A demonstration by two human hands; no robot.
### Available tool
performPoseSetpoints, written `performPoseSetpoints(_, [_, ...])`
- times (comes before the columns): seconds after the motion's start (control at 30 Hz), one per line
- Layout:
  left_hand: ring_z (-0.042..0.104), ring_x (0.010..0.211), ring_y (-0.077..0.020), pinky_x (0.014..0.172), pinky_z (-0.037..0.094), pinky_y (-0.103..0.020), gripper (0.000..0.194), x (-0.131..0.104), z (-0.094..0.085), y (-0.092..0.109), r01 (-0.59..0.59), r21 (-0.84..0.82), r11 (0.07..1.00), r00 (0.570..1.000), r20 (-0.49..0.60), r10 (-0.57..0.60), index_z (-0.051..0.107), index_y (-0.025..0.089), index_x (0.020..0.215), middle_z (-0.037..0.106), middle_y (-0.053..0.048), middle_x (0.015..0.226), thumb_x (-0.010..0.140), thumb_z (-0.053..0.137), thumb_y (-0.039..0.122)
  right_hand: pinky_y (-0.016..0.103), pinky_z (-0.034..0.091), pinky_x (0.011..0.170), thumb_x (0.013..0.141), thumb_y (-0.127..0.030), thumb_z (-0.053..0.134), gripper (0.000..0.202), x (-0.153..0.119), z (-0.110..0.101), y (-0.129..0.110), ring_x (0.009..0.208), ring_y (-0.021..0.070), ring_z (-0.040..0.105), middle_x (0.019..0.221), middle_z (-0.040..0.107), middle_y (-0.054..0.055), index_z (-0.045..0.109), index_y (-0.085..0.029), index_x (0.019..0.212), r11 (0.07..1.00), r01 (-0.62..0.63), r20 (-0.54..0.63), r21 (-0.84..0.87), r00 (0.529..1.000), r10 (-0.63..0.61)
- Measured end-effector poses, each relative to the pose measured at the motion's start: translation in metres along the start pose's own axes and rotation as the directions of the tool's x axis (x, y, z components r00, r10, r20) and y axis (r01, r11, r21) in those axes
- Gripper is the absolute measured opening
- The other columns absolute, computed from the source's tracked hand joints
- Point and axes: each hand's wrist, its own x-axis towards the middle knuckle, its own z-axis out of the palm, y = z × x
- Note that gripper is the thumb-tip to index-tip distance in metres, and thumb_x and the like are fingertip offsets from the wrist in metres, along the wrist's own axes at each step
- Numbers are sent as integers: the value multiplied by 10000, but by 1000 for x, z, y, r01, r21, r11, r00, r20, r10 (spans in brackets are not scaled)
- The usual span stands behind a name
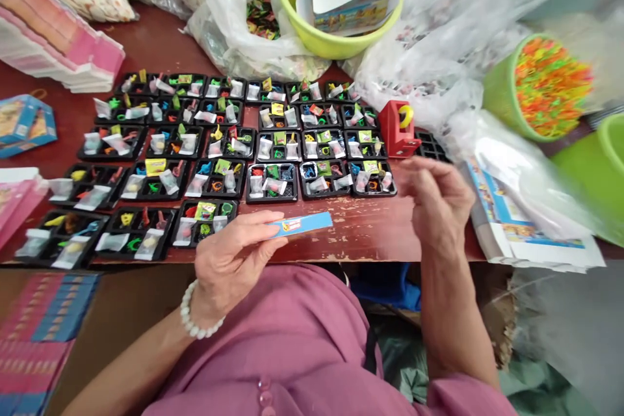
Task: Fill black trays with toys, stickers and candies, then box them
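Observation:
A flat blue box (307, 224) with a small printed picture is pinched in my left hand (236, 260), above the table's front edge. My right hand (439, 201) is raised at the right, near a red tape dispenser (398, 133) with a yellow core; its fingers are curled and smeared by motion, so what they hold, if anything, cannot be made out. Beyond both hands, rows of black trays (272, 198) hold small colourful toys, white packets and green or yellow sachets.
A yellow-green basin (326, 45) holds printed card. At the right stand a green bucket (502, 94) of orange and yellow pieces and flat printed boxes (526, 250). Plastic bags line the back; pink boxes (92, 62) lie at the left.

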Motion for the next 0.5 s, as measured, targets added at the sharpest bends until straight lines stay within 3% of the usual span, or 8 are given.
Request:
performPoseSetpoints(0.07, [773, 980, -187, 903, 638, -301, 279, -2, 1, -6, -55, 66, 996, 998, 16, 54, 717, 235, 1100, 797, -36, 1086, 868, 771, 90, 299, 517, 619, 924, -440, 655, 277, 47, -17, 25, 676, 157, 614, 917, 720, 41, 745, -218, 1063, 988, -22, -183, -151, 983, -6])
performPoseSetpoints(0.13, [775, 963, -192, 890, 640, -304, 309, -4, 1, -11, -114, 131, 985, 993, 52, 108, 715, 236, 1143, 800, -45, 1078, 870, 774, 103, 319, 522, 653, 873, -410, 687, 266, 88, -31, 51, 699, 175, 609, 888, 714, 49, 739, -187, 1009, 944, -117, -211, -309, 976, 52])
performPoseSetpoints(0.2, [777, 937, -195, 875, 641, -306, 301, -4, 0, -12, -164, 194, 967, 986, 75, 152, 721, 232, 1135, 802, -52, 1069, 863, 787, 120, 306, 508, 664, 829, -373, 737, 226, 115, -37, 71, 723, 184, 599, 810, 693, 49, 732, -169, 926, 894, -195, -165, -404, 976, 139])
performPoseSetpoints(0.37, [778, 874, -171, 830, 649, -270, 222, 5, -5, -5, -189, 181, 965, 979, 109, 171, 741, 212, 1091, 801, -51, 1025, 892, 749, 114, 232, 281, 430, 787, -346, 766, 213, 138, -30, 88, 455, 111, 382, 459, 461, -35, 684, -158, 731, 846, -406, -17, -346, 904, 427])
performPoseSetpoints(0.43, [779, 864, -164, 827, 651, -257, 218, 9, -5, -3, -151, 147, 978, 985, 105, 136, 748, 215, 1087, 801, -43, 1006, 902, 725, 102, 224, 198, 386, 786, -335, 749, 219, 142, -23, 90, 397, 91, 296, 429, 406, -52, 627, -180, 691, 839, -471, -6, -272, 873, 488])
performPoseSetpoints(0.5, [779, 870, -161, 845, 646, -247, 222, 11, -4, -4, -116, 126, 985, 989, 102, 104, 753, 213, 1083, 801, -38, 995, 899, 722, 93, 216, 205, 365, 762, -315, 743, 230, 146, -18, 94, 386, 82, 281, 453, 416, -50, 562, -206, 671, 831, -525, 6, -183, 845, 535])
